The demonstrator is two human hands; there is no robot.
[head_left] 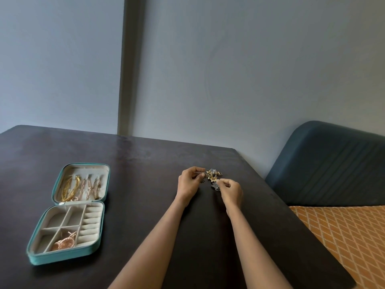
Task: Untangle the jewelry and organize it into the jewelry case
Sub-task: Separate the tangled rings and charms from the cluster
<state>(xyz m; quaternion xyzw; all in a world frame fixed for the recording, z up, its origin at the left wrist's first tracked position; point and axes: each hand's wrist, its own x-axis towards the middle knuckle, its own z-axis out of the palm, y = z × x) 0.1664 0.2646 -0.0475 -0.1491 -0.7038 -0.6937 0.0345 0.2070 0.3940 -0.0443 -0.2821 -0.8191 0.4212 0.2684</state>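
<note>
Pinching tangled jewelry (214, 176) with left hand (190, 183) and right hand (231, 191); I'd expect knots tightening if pulled, case (35, 260) at 9 o'clock.

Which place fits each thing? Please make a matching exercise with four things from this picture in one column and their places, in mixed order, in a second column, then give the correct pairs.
Things:
1. gold chains
2. rose-gold piece
3. tangled jewelry
4. blue chair

Places:
A. between the left hand and right hand
B. beyond the table's right edge
C. in the case's lid
D. in a lower-tray compartment

Pairs: 1-C, 2-D, 3-A, 4-B
</note>
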